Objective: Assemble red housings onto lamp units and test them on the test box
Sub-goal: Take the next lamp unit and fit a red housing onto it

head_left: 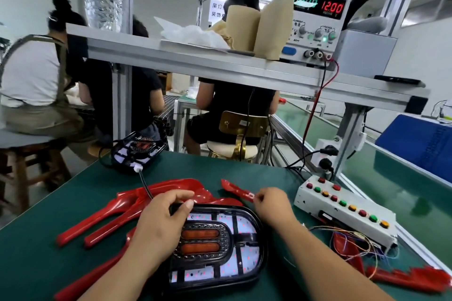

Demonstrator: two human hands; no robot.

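Lamp unit point(217, 244) lies face up at the middle of the near edge of the green surface, its two amber bars running parallel to that edge. My left hand point(161, 222) grips its far-left corner, with the thumb on top of the black rim and the fingers curled over the far side, where the black cable point(146, 187) leaves it.

The broad red housing point(181, 184) lies just beyond the lamp unit's far rim, right at my left fingertips. Its long arms sweep away toward the left edge of the surface, so its long axis crosses the lamp at a slant instead of lining up with it.

My right hand point(271, 205) is curled at the far-right corner of the lamp. Its fingertips pinch the near end of a narrow red strip point(234, 189) where a small white tab shows. I cannot tell what that tab is.

As I judge it, the coming move turns on this: the housing sits on the far side of the lamp and must come toward me, and turn, to seat over it. The left hand is nearer to it. The test box point(342, 210) with its coloured buttons lies along the right edge, nearer to my right hand and well apart from the lamp.
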